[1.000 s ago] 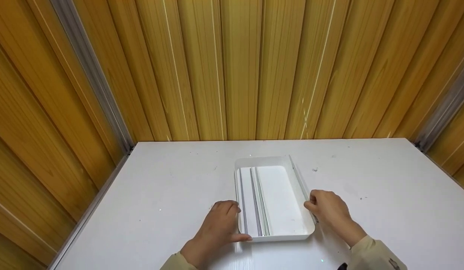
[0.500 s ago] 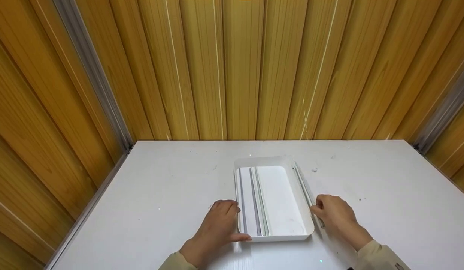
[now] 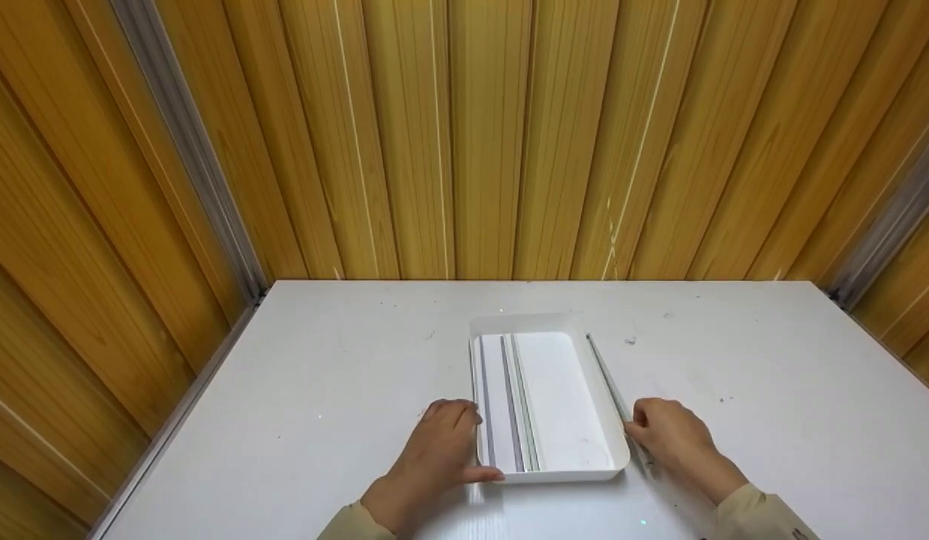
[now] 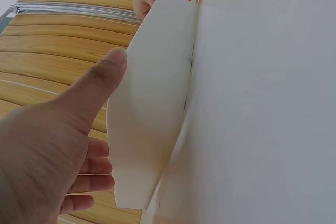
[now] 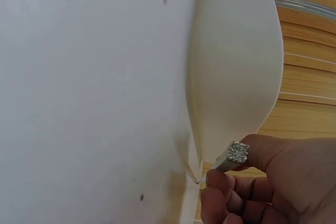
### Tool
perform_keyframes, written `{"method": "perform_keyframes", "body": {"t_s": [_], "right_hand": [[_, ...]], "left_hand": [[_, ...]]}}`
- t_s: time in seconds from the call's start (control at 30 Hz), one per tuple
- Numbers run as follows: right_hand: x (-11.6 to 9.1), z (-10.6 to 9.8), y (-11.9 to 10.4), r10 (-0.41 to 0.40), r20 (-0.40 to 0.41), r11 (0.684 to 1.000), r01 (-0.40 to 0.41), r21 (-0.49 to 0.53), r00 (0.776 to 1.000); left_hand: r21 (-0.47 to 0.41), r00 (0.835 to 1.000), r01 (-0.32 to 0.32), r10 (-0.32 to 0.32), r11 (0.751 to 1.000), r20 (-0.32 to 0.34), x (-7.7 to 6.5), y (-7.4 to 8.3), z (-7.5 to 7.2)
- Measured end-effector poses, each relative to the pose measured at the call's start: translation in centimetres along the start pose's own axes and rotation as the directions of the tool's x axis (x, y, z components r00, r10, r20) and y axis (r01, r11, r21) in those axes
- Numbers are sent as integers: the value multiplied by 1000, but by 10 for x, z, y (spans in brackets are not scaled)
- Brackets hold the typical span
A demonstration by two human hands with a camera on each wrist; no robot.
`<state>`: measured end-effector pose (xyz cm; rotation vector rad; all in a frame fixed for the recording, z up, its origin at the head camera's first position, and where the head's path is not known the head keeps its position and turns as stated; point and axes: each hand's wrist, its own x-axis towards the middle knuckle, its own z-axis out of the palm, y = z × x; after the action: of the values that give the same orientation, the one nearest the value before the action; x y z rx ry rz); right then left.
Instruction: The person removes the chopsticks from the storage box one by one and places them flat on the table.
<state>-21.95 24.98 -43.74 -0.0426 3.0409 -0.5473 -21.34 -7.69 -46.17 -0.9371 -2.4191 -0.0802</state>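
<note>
A shallow white tray (image 3: 550, 476) with rounded corners lies on the white table. My left hand (image 3: 442, 446) holds its near left corner, fingers along the side wall and thumb against the front. That thumb (image 4: 107, 69) touches the wall's upper edge in the left wrist view. Outside the tray's right wall, my right hand (image 3: 674, 431) pinches a long thin pale rod (image 3: 605, 371). The end of this rod (image 5: 238, 152) is squarish and glittery in the right wrist view, poking out between thumb and fingers. Its exact kind is unclear.
Long narrow grey and greenish strips (image 3: 509, 405) run lengthwise in the tray's left half; whether they are loose or fixed cannot be told. Wood-patterned panels (image 3: 479, 150) rise behind the table. Small specks (image 3: 630, 341) dot the white table (image 3: 344, 360).
My right hand has moved slightly right and nearer, carrying the rod from against the tray's right wall to a lower slant beside it. My left hand and the tray have stayed put.
</note>
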Motion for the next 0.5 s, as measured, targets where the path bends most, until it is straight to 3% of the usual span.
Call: {"method": "perform_keyframes", "body": {"t_s": [0.17, 0.5], "right_hand": [[0, 1, 1, 4, 29, 1000, -4, 17, 1000], [1, 6, 1, 12, 52, 1000, -13, 11, 999]], "left_hand": [[20, 1000, -9, 8, 1000, 10, 0, 0, -1], [-21, 1000, 5, -4, 1000, 8, 0, 0, -1]]}}
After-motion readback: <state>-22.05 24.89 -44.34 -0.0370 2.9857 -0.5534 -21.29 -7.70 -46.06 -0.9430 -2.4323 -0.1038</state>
